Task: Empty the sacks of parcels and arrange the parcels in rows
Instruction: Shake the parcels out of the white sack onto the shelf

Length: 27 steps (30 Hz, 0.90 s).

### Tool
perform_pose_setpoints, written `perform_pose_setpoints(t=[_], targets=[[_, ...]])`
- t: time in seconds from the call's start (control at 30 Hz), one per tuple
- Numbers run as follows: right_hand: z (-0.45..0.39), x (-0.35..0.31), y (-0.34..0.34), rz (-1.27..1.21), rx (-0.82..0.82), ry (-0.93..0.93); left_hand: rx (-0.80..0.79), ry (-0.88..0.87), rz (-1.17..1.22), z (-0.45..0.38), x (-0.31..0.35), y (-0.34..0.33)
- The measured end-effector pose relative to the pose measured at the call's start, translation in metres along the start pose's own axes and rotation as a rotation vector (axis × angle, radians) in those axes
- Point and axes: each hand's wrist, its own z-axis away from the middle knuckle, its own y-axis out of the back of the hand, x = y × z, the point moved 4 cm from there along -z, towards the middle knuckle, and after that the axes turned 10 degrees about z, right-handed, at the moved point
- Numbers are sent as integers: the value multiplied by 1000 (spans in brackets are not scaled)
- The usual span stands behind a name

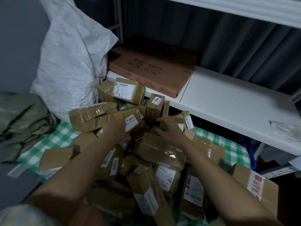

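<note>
Heaped brown parcels (151, 160) on checked cloth (53, 137); labelled parcel (132, 122) was gripped by left hand (116, 129), right hand (169, 128) was loosely spread among boxes

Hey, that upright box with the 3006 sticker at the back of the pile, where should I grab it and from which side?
Probably from above, across its two narrow sides near the top. The box with the 3006 sticker stands nearly upright, its top end poking clear of the pile of parcels, while its lower half is wedged among neighbours. The right hand is nearest, so it could reach up and over, then lift straight up.
</note>
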Motion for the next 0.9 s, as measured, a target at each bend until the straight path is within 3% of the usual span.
perform_pose_setpoints(t=[0.1, 0.2, 0.5, 0.67, 0.8, 0.9], targets=[[-9, -4, -7, -21, -12, -5, -83, -32, 173, -1, 13, -4], [-19, -6, -3, -49, -27, -43, -62, -85, 343, -8, 22, 4], [-85, 16, 25, -91, 209, -342, 17, -143, 140, -83, 16, 49], [-106, 45, 19, -57, 89, -613, -2, -314, 201, -119, 44, 49], [-108, 88, 32, -139, 241, -766, -86, -503, 245, -142, 76, 38], [-95, 121, 39, -46, 217, -802, -172, -610, 277, -150, 102, 25]])
